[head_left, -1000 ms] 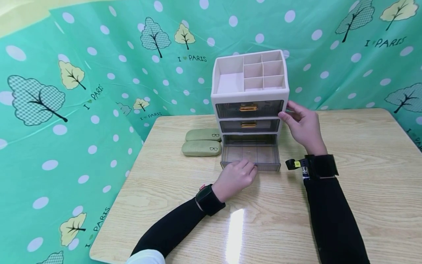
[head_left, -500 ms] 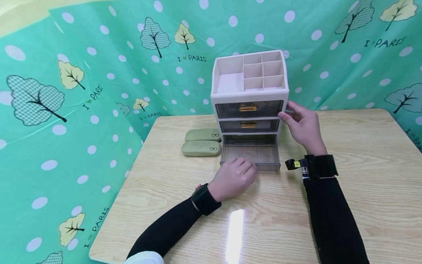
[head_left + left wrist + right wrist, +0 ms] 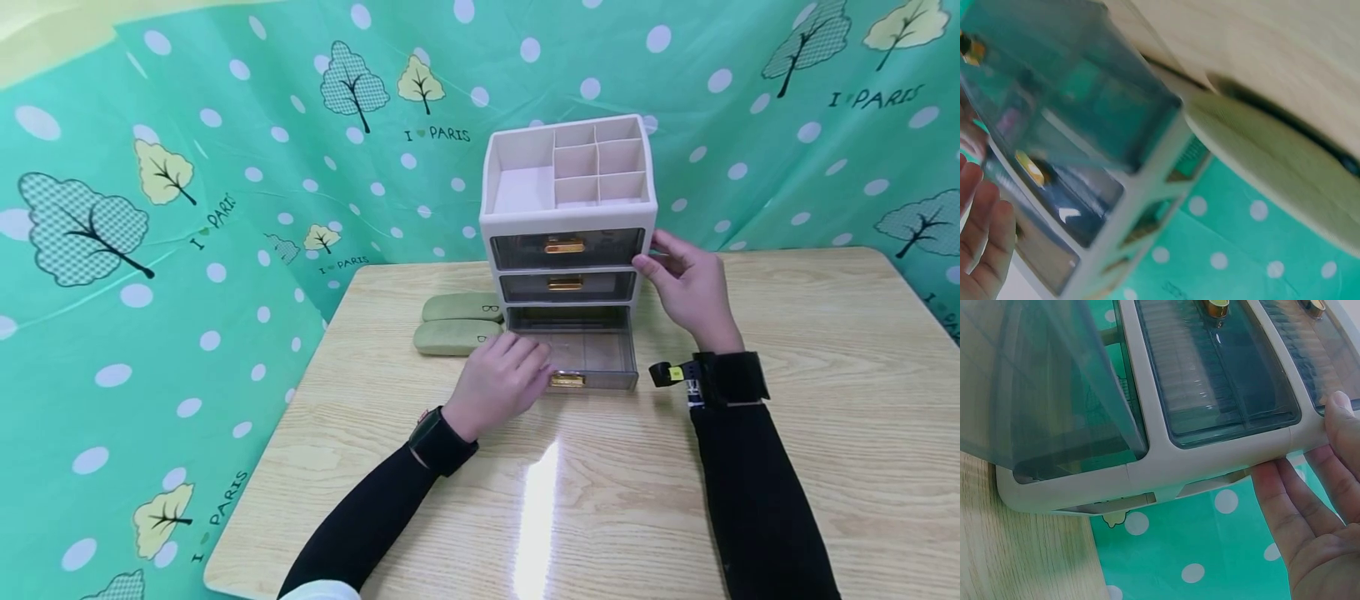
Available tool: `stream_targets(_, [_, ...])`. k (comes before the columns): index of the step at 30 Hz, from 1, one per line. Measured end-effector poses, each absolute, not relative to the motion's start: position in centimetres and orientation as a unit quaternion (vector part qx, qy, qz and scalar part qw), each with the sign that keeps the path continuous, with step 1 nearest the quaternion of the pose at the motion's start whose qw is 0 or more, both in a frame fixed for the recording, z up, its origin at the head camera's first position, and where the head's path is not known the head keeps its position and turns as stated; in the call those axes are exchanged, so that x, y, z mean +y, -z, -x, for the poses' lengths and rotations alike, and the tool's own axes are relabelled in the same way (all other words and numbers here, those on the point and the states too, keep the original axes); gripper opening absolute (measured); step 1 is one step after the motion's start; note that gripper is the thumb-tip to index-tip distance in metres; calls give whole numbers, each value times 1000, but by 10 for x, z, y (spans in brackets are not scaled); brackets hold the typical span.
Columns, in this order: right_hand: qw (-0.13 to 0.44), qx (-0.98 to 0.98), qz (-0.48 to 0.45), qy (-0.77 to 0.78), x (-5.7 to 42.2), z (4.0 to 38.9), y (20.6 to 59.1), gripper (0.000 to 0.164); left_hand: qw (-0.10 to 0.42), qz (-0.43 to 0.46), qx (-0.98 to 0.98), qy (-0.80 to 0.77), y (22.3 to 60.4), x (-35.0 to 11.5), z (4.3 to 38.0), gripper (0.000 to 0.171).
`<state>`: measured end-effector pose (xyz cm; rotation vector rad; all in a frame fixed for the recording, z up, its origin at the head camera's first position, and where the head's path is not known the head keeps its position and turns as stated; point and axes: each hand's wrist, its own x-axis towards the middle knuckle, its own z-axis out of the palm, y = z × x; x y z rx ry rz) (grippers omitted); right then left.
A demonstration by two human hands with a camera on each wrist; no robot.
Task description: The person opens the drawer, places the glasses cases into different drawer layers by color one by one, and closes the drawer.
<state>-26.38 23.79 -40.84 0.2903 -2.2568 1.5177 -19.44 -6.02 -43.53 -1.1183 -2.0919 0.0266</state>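
Observation:
A white desktop drawer organizer (image 3: 570, 221) stands on the table. Its bottom drawer (image 3: 600, 358), smoky and see-through, is pulled out, with nothing visible inside. My left hand (image 3: 501, 379) is over the drawer's front left corner, just left of the gold handle (image 3: 567, 381); in the left wrist view its fingers (image 3: 999, 240) are loosely extended and hold nothing. With my right hand (image 3: 693, 292) I grip the organizer's right edge. The right wrist view shows the thumb (image 3: 1340, 415) on the front and the fingers (image 3: 1285, 500) along the side.
Two green glasses cases, a rear one (image 3: 457, 306) and a front one (image 3: 446, 337), lie left of the organizer; my left hand partly overlaps the front one. The upper two drawers (image 3: 566, 286) are closed. Behind the wooden table (image 3: 825, 433) hangs a green patterned cloth (image 3: 247, 125).
My left hand has let go of the bottom drawer's handle and moved left, uncovering it. The right hand, the organizer and the pulled-out drawer stay in place.

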Motion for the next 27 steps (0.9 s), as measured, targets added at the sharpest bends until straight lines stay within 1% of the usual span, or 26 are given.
stream_targets(5, [202,-811,-103,-540,238,263,408,46,389,415,-823,10,427,-75,204,24])
stream_targets(10, [200,-810,-103,-541,239,263,409,47,385,394,-834,7,426,-90,212,27])
stream_targets(16, [202,-806,-106,-545,238,263,409,46,362,366,-857,-2,433,-108,221,32])
stream_targets(22, [202,-810,-101,-541,238,263,408,45,336,345,-876,0,442,-127,233,30])
stream_targets(25, [200,-809,-101,-543,238,263,408,45,310,330,-892,-6,448,-137,240,32])
stream_targets(27, [198,-809,-100,-544,238,263,408,46,284,314,-906,-10,452,-143,244,36])
